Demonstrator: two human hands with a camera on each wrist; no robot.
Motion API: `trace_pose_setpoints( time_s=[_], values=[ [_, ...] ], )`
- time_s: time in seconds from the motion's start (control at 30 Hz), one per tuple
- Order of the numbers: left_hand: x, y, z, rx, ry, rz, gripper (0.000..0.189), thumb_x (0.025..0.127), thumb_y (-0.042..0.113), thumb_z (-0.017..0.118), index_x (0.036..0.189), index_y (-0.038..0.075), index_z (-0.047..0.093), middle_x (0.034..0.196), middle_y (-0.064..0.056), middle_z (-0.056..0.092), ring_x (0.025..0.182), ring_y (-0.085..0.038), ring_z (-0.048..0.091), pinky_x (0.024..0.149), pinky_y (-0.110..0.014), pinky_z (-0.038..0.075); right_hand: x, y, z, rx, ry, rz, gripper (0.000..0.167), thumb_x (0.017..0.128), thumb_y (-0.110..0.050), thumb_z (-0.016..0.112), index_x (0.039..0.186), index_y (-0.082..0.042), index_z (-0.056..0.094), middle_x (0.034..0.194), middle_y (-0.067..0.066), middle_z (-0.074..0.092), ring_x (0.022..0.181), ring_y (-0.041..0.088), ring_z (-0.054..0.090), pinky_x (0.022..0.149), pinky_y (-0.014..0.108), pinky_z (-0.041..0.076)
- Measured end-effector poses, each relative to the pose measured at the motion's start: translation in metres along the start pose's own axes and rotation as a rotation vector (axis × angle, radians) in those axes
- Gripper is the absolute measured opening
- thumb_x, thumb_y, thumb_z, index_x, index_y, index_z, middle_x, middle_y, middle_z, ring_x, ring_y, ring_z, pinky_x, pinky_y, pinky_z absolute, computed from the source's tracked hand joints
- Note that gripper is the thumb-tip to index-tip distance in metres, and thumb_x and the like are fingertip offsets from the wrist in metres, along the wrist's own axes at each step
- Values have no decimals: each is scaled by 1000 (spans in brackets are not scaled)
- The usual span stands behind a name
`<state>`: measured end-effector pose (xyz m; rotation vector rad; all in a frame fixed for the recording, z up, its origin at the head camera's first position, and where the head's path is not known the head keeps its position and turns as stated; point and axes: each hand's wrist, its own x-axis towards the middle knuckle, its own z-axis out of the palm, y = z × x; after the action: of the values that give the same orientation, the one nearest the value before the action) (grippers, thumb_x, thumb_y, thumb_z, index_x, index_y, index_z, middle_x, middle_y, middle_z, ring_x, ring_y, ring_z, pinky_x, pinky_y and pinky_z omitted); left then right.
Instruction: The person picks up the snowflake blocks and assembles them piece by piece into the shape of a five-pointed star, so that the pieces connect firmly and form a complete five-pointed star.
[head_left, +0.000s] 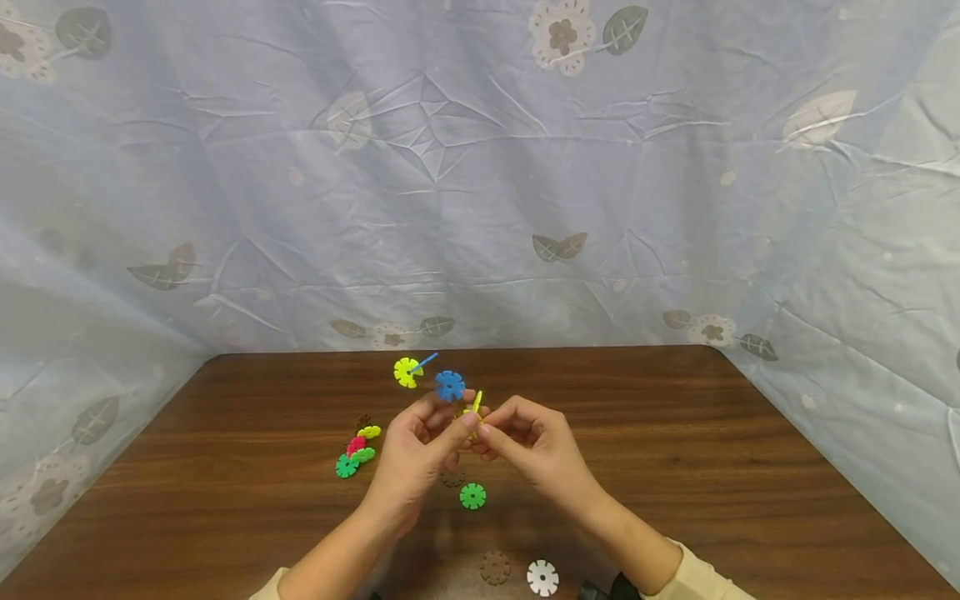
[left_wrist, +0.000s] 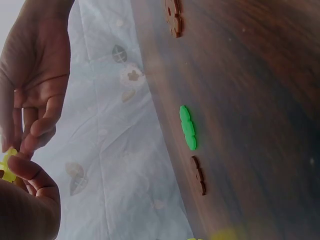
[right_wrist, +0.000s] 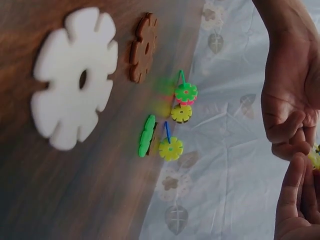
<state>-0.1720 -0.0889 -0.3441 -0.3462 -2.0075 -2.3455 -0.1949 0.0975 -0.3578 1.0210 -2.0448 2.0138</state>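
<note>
Both hands meet above the middle of the table in the head view. The left hand (head_left: 412,450) pinches a yellow notched disc (head_left: 477,403), seen nearly edge-on, between thumb and fingers. From the other side, the right hand (head_left: 536,442) pinches the same yellow piece with thumb and forefinger. Just beyond the left fingers shows a blue notched disc (head_left: 450,385); whether it is joined to the yellow one I cannot tell. Fingers hide much of the held piece, and only a bit of yellow disc (left_wrist: 9,167) shows in the left wrist view.
Behind the hands stands a yellow disc (head_left: 407,372) with a blue one slotted in. A joined chain (head_left: 356,447) of several coloured discs lies left. Nearer are a green disc (head_left: 472,497), brown discs (head_left: 495,568) and a white disc (head_left: 542,577). Patterned cloth (head_left: 435,208) surrounds the table.
</note>
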Motion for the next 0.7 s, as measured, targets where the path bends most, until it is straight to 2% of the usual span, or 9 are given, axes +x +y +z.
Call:
trace_pose_setpoints(
  time_s=[0.13,0.27,0.33,0.4,0.5,0.57,0.7],
  values=[
    [2,0,-3,-19,17,4,35,101,13,70,133,2,62,109,6,80,75,-6,64,58,-19,43,3,5,-6,-43,-12,14,20,107,-9,58,101,8,66,94,34,70,82,9,74,76,39,65],
    [5,-1,-5,-27,41,21,29,102,13,69,129,5,64,107,3,81,66,-5,59,57,-18,43,9,15,-14,-159,-63,116,24,108,-15,57,102,6,68,96,30,70,78,11,69,71,33,63],
    [6,-2,-7,-26,42,28,27,102,13,68,127,5,64,106,3,81,66,-5,63,56,-18,45,11,21,-16,-274,-134,184,21,107,-17,61,102,1,70,95,22,72,79,9,66,71,27,59],
    [6,-2,-8,-30,41,25,25,102,12,68,126,7,64,106,4,81,70,-8,69,56,-19,47,13,26,-17,-397,-239,240,17,104,-18,66,102,-3,72,92,13,73,78,6,62,69,23,55],
    [6,-3,-10,-43,26,22,25,102,12,68,126,8,64,107,4,81,77,-14,77,57,-21,51,13,31,-13,-541,-398,289,14,98,-20,73,103,-6,72,89,2,74,78,2,61,69,20,52],
    [6,-3,-10,-45,12,20,26,102,12,69,126,9,64,107,6,81,79,-15,78,58,-22,53,13,31,-8,-608,-480,314,19,95,-21,77,106,-7,71,86,0,73,75,3,59,66,21,51],
    [6,-4,-11,-41,-17,21,29,101,13,69,129,6,62,106,8,80,80,-14,78,61,-22,55,16,28,3,-774,-572,326,35,92,-27,81,122,-10,72,102,1,76,88,7,67,74,26,56]
  ],
)
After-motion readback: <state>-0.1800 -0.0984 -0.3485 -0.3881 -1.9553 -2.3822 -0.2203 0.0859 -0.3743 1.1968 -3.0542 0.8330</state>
